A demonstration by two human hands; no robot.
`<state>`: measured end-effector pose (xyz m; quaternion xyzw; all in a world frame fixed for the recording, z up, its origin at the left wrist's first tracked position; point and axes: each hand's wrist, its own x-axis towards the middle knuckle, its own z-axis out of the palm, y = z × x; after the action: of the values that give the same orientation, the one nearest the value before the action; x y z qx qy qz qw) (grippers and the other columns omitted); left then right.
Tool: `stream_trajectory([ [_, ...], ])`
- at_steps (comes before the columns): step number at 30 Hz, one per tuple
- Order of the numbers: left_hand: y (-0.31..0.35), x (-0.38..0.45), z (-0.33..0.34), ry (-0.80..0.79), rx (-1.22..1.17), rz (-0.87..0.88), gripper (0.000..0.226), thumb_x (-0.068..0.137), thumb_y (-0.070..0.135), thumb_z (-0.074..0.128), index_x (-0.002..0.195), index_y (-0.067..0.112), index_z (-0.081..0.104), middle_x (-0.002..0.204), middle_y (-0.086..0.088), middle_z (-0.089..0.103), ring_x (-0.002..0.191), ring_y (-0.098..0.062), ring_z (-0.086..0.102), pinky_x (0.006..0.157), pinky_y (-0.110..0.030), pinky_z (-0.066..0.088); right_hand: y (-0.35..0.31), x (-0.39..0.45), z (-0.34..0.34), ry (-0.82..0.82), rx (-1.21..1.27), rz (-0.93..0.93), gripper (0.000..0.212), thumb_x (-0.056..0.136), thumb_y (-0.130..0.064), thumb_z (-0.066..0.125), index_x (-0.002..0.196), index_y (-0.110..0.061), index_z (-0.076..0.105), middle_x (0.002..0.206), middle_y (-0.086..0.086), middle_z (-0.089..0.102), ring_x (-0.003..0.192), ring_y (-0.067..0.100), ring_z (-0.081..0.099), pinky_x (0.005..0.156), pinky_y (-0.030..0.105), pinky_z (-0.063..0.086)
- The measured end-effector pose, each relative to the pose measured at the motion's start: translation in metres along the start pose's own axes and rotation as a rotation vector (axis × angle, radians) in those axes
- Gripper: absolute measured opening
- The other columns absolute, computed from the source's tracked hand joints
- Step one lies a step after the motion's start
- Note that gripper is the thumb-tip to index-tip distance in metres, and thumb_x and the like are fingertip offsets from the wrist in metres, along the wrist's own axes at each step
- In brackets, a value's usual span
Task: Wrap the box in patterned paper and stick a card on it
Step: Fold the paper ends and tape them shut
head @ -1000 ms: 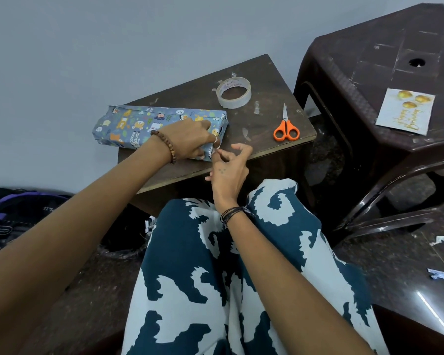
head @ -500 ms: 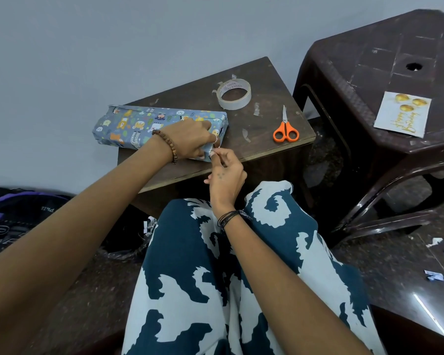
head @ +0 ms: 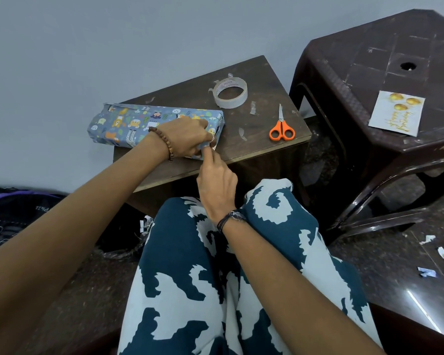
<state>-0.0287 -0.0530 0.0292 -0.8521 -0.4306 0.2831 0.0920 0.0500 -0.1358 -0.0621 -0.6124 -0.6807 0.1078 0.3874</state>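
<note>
Long box wrapped in blue-grey paper printed with cartoon animals [head: 139,124], lying along the left part of the small dark wooden table [head: 264,139], left end jutting past the table's left edge. Left hand [head: 187,139] curled down over the box's right end, gripping the folded paper there. Right hand [head: 217,180] at the near right corner of the box, fingertips pinching what looks like the last paper flap or a bit of tape; too small to tell which. Best done by keeping the fold taut, creasing hard against the box edge, then smoothing tape flat. Roll of clear tape [head: 230,93] near the far edge, orange-handled scissors [head: 281,128] by the right edge. White "Happy Birthday" card with gold balloons [head: 396,113] not yet stuck, waiting on the brown plastic stool [head: 356,60].
</note>
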Motion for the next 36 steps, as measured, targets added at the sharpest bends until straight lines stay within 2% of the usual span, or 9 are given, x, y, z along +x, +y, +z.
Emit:
stream_trajectory([
  [4, 0.001, 0.001, -0.003, -0.021, 0.012, -0.007, 0.036, 0.091, 0.020, 0.051, 0.126, 0.018, 0.053, 0.111, -0.013, 0.051, 0.092, -0.031, 0.057, 0.067, -0.031, 0.037, 0.006, 0.000, -0.010, -0.142, 0.228, 0.065, 0.046, 0.082, 0.001, 0.054, 0.125, -0.016, 0.055, 0.113, 0.008, 0.061, 0.089, 0.028, 0.063, 0.067, 0.035, 0.048],
  [7, 0.002, 0.003, -0.003, -0.044, 0.018, -0.024, 0.040, 0.089, 0.026, 0.056, 0.128, 0.018, 0.051, 0.114, -0.013, 0.050, 0.096, -0.033, 0.056, 0.072, -0.035, 0.042, 0.010, 0.000, -0.007, -0.092, 0.631, 0.440, 0.045, 0.081, 0.001, 0.046, 0.109, -0.028, 0.066, 0.104, 0.003, 0.066, 0.086, 0.028, 0.063, 0.076, 0.042, 0.053],
  [10, 0.001, 0.003, -0.002, -0.049, 0.005, -0.033, 0.043, 0.088, 0.027, 0.058, 0.130, 0.018, 0.050, 0.117, -0.013, 0.050, 0.098, -0.033, 0.056, 0.074, -0.035, 0.043, 0.010, 0.003, -0.005, -0.005, 0.678, 0.623, 0.037, 0.082, -0.005, 0.047, 0.100, -0.030, 0.067, 0.098, -0.002, 0.069, 0.080, 0.029, 0.065, 0.071, 0.050, 0.054],
  [18, 0.005, 0.000, -0.006, -0.047, 0.024, -0.039, 0.040, 0.090, 0.026, 0.055, 0.128, 0.015, 0.050, 0.115, -0.013, 0.049, 0.097, -0.032, 0.055, 0.073, -0.035, 0.043, 0.002, -0.002, -0.008, -0.117, 0.491, 0.345, 0.042, 0.078, 0.000, 0.051, 0.118, -0.015, 0.055, 0.107, 0.003, 0.064, 0.084, 0.026, 0.059, 0.067, 0.030, 0.040],
  [23, 0.014, -0.008, 0.005, 0.062, -0.062, -0.156, 0.046, 0.091, 0.021, 0.052, 0.135, 0.020, 0.043, 0.117, -0.013, 0.048, 0.094, -0.033, 0.057, 0.068, -0.036, 0.043, 0.005, 0.009, -0.018, -0.076, 0.321, 0.324, 0.025, 0.076, -0.007, 0.051, 0.096, -0.019, 0.060, 0.094, 0.000, 0.062, 0.079, 0.028, 0.057, 0.058, 0.030, 0.032],
  [26, 0.032, -0.023, 0.030, 0.299, -0.386, -0.392, 0.079, 0.085, 0.013, 0.060, 0.145, 0.041, 0.015, 0.119, -0.007, 0.047, 0.104, -0.029, 0.053, 0.069, -0.039, 0.045, 0.011, 0.026, -0.020, 0.077, 0.455, 0.511, 0.023, 0.079, -0.006, 0.049, 0.079, -0.022, 0.065, 0.091, -0.004, 0.063, 0.081, 0.020, 0.058, 0.061, 0.027, 0.031],
  [29, 0.058, -0.033, 0.052, 0.582, -0.879, -0.584, 0.091, 0.079, 0.009, 0.067, 0.146, 0.035, 0.012, 0.136, 0.000, 0.039, 0.123, -0.019, 0.040, 0.090, -0.041, 0.043, 0.020, 0.046, -0.019, 0.159, 0.587, 0.567, 0.032, 0.078, 0.002, 0.045, 0.078, -0.025, 0.063, 0.092, -0.001, 0.065, 0.082, 0.016, 0.056, 0.064, 0.022, 0.034],
  [32, 0.073, -0.032, 0.061, 0.882, -1.387, -0.777, 0.078, 0.078, 0.008, 0.070, 0.142, 0.010, 0.027, 0.139, 0.000, 0.035, 0.126, -0.017, 0.038, 0.107, -0.027, 0.030, 0.029, 0.069, -0.015, 0.145, 0.658, 0.475, 0.035, 0.079, 0.005, 0.045, 0.097, -0.018, 0.065, 0.095, 0.002, 0.066, 0.086, 0.018, 0.060, 0.077, 0.027, 0.047],
  [36, 0.074, -0.023, 0.054, 0.890, -2.122, -1.144, 0.085, 0.087, 0.018, 0.063, 0.147, 0.018, 0.003, 0.142, -0.006, 0.035, 0.131, -0.016, 0.034, 0.110, -0.036, 0.030, 0.036, 0.094, -0.007, -0.017, 0.704, 0.347, 0.035, 0.092, -0.013, 0.053, 0.127, -0.008, 0.053, 0.126, 0.005, 0.057, 0.112, 0.014, 0.055, 0.094, 0.019, 0.041],
])
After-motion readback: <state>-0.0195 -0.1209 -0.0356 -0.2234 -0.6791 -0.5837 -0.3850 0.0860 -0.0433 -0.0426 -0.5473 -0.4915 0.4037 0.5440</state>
